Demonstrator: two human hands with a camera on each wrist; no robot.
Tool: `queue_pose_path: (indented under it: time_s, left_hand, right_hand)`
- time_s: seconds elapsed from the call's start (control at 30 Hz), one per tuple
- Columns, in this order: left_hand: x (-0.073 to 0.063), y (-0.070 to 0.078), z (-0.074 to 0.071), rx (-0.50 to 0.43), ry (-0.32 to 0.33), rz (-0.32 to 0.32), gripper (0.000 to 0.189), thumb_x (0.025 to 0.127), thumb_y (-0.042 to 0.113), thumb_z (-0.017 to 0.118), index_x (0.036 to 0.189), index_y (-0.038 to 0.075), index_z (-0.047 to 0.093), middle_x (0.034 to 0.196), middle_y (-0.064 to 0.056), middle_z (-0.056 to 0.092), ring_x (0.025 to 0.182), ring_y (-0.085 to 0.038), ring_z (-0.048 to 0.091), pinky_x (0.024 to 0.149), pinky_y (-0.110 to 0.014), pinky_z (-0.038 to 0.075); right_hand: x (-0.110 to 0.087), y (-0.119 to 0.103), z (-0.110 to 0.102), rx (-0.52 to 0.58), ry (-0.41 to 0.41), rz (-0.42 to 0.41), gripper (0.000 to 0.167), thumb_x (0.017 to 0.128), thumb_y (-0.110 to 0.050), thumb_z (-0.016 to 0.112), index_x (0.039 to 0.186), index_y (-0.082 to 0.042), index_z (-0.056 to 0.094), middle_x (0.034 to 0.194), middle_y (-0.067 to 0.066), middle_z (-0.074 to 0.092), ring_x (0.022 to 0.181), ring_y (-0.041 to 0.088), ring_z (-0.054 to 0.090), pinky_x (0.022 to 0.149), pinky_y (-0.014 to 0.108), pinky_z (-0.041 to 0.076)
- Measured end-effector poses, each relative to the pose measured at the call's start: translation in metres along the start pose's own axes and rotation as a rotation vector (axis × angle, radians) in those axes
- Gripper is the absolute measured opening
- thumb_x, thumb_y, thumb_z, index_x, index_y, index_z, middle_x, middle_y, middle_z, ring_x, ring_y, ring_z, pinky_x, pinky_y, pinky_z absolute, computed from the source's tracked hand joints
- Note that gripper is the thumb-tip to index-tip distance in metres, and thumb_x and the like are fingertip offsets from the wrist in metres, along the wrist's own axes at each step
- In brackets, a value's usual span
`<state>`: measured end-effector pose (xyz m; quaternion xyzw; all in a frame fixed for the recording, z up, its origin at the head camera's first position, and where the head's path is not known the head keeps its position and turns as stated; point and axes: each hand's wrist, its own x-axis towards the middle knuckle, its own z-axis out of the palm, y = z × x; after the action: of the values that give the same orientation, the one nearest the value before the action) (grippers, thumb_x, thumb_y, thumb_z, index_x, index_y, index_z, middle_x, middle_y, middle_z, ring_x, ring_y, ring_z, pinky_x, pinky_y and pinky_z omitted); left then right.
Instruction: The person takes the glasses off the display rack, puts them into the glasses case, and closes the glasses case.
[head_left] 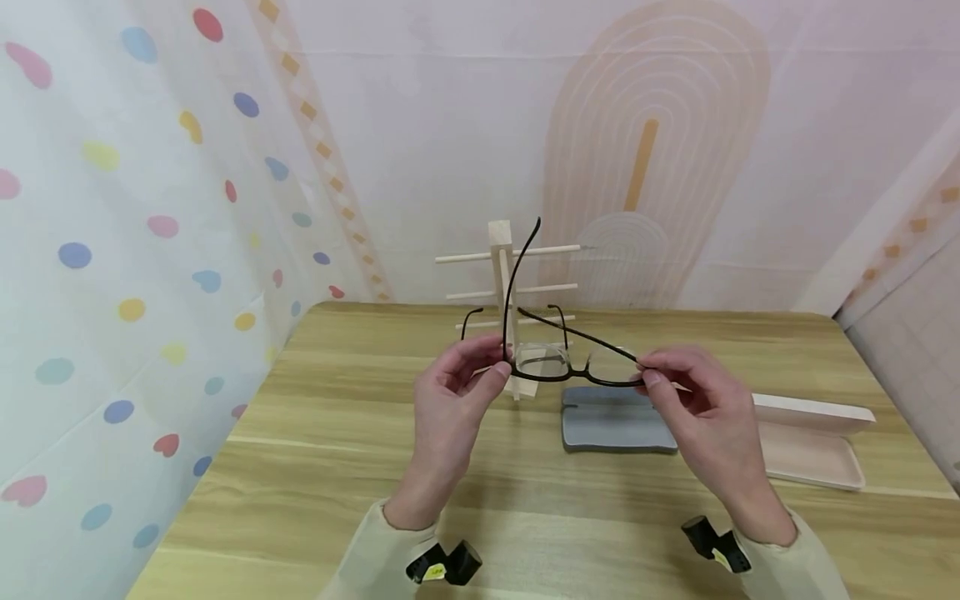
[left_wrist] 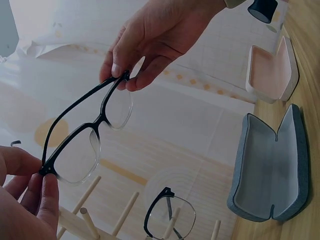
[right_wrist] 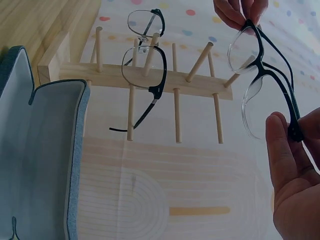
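Both hands hold a pair of black half-rim eyeglasses (head_left: 579, 374) above the table. My left hand (head_left: 448, 412) pinches the left hinge corner between thumb and fingers. At the opposite corner, my right hand (head_left: 708, 421) grips the frame near its hinge. The temples are unfolded; in the head view one points up and the other slants across the right lens. Behind the glasses stands a wooden peg rack (head_left: 500, 235). A second pair of eyeglasses (right_wrist: 163, 75) with dark upper rims rests on its lower pegs, partly hidden in the head view.
A grey-blue glasses case (head_left: 615, 432) lies open on the wooden table (head_left: 322, 467), below the held glasses. Farther right is an open white case with a pink lining (head_left: 810, 454). A patterned curtain (head_left: 450, 125) hangs behind the table and along its left side.
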<state>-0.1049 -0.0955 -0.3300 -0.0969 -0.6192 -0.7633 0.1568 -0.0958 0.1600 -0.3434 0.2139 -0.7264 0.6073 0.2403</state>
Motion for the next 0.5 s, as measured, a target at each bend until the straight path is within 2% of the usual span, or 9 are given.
queue_pose_path:
  time_s: [0.33,0.5]
  left_hand:
    - [-0.0024,-0.0018,0.0017,0.009,-0.001,-0.012,0.029,0.086,-0.013,0.071,0.115,-0.011,0.069,0.101,-0.009,0.074,0.095,-0.019,0.07,0.087,-0.027,0.058]
    - [-0.0028,-0.0022,0.0012,0.013,0.007,-0.02,0.029,0.086,-0.013,0.072,0.115,-0.012,0.069,0.101,-0.009,0.073,0.095,-0.018,0.07,0.088,-0.027,0.058]
  right_hand:
    - [-0.0031,0.0043,-0.0027,-0.003,-0.007,-0.042,0.022,0.09,0.021,0.061,0.105,0.009,0.073,0.106,0.006,0.068,0.09,0.009,0.072,0.073,0.018,0.058]
    - [-0.0041,0.0056,-0.0021,-0.002,-0.017,-0.056,0.021,0.09,0.022,0.061,0.104,0.012,0.072,0.106,0.006,0.066,0.09,0.009,0.072,0.075,0.02,0.059]
